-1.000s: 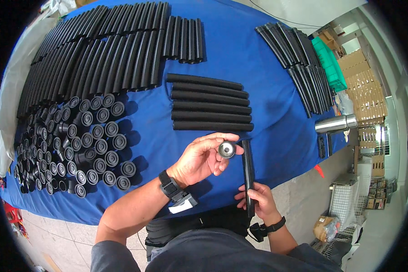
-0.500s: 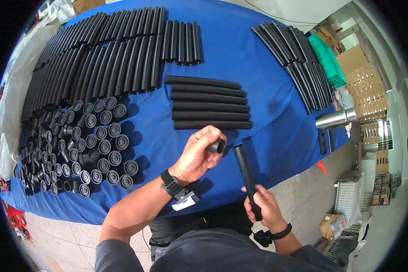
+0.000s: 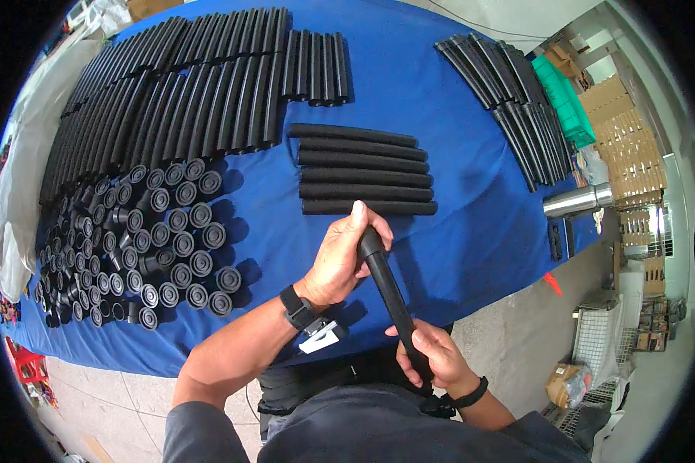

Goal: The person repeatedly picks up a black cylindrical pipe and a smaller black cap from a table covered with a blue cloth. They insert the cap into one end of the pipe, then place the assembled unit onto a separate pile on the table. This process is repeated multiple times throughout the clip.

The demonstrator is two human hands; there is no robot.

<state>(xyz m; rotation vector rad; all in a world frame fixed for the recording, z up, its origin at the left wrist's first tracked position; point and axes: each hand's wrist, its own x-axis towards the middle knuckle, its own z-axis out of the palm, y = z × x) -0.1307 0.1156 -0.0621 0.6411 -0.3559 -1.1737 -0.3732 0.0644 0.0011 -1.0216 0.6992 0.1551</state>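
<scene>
My left hand (image 3: 343,251) is closed round a short black end cap (image 3: 371,243), which sits at the upper end of a black tube (image 3: 394,297). How far the cap goes over the tube I cannot tell. Lower down, near my body, my right hand (image 3: 434,355) grips the same tube, which slants up to the left. Just beyond my left hand, several black tubes (image 3: 368,193) lie side by side across the blue cloth. To the left spreads a crowd of black round-based caps (image 3: 182,244), most with their ringed discs facing up.
Rows of black tubes (image 3: 208,108) fill the far left of the blue-covered table (image 3: 394,85). More tubes (image 3: 510,100) lie at the far right, beside a green crate (image 3: 564,100). A shiny metal cylinder (image 3: 575,202) rests at the right edge. Clear plastic sheeting (image 3: 23,177) hangs at left.
The cap in my left hand, earlier apart from the tube with its opening facing right, now meets the tube's upper end. My right hand has moved slightly left with the tube.
</scene>
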